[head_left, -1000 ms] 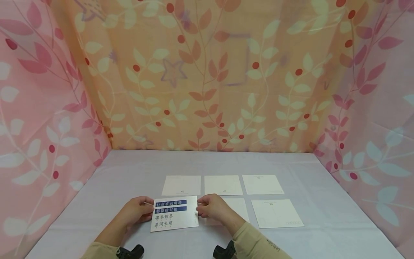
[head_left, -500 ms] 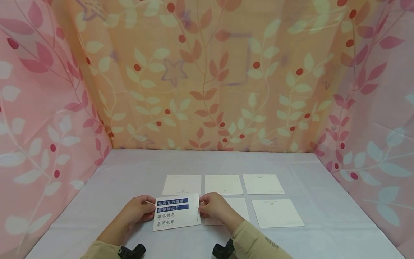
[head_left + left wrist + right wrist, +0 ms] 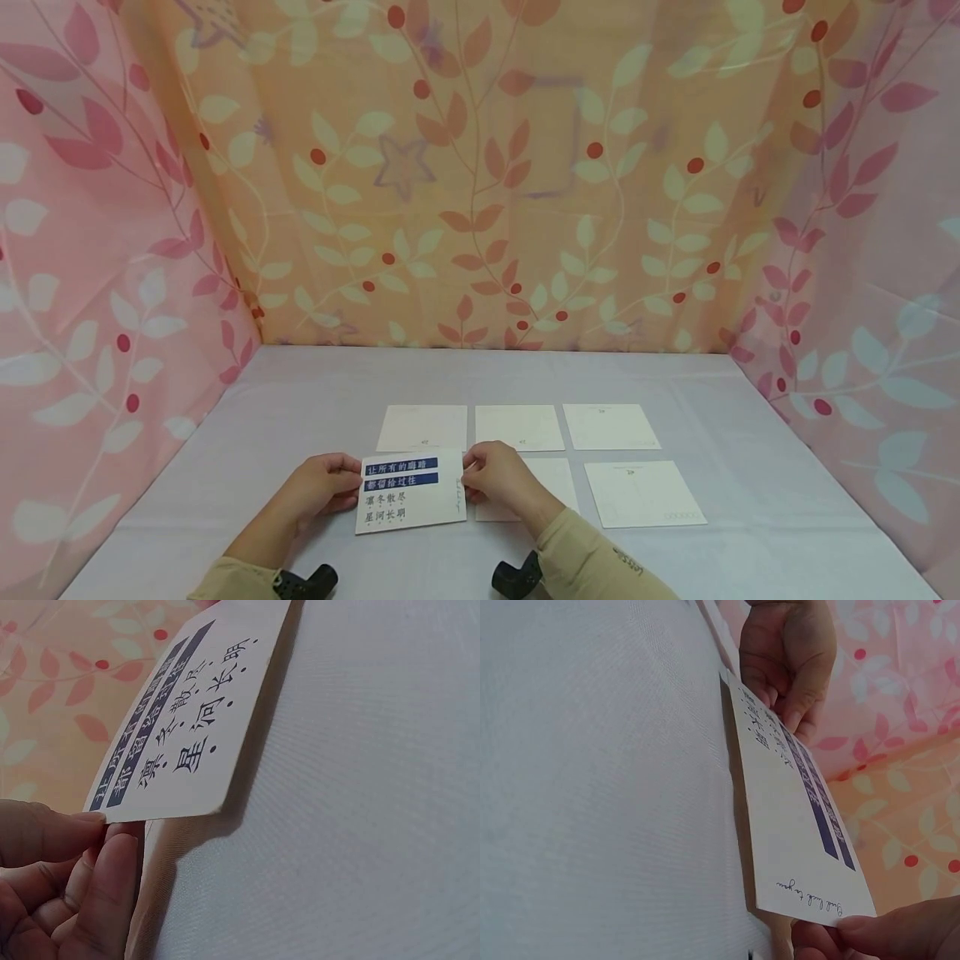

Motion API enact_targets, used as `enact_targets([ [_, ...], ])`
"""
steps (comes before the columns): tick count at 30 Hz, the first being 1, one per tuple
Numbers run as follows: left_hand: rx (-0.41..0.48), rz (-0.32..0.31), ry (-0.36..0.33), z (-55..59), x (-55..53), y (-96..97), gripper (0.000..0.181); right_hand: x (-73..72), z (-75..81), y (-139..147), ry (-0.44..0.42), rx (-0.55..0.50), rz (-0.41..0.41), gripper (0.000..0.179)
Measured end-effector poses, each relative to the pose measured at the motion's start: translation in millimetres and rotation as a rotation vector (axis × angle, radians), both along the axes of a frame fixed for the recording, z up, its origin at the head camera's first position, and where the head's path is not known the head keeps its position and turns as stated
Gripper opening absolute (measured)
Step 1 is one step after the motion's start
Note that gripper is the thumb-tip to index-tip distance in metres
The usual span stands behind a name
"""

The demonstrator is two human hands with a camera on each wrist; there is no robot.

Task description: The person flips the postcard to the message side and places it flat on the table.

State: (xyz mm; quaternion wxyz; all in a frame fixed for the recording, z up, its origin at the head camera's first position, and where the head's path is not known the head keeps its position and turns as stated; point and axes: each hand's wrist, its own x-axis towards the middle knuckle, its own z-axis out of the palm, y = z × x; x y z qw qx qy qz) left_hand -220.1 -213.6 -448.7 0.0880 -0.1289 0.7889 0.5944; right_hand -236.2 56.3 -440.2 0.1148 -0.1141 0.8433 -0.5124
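Between my two hands is a white postcard printed with Chinese text, two lines of it on dark blue bands. My left hand pinches its left edge between thumb and fingers, seen close in the left wrist view. The right edge is pinched by my right hand; small cursive writing runs near that edge in the right wrist view. The postcard is tilted, its far edge raised, with shadow under its near edge. Partly behind my right hand lies a blank-looking card.
A back row holds a left card, a middle card and a right card, all pale side up. Another pale card lies front right. White cloth covers the table; patterned curtains enclose it.
The postcard and both hands have shifted slightly right and away from me, mostly in the first half second. Both hands keep their pinch. The other cards stay where they were.
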Motion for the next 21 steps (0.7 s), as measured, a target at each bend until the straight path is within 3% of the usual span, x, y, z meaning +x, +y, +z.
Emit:
enact_targets([
  [11, 0.0, -0.005, 0.005, 3.2, -0.3, 0.5, 0.011, -4.1, 1.3, 0.2, -0.03, -0.035, -0.01, 0.008],
  [21, 0.023, -0.052, -0.007, 6.8, 2.8, 1.4, 0.013, -7.6, 5.7, 2.7, -0.023, -0.058, -0.026, 0.008],
])
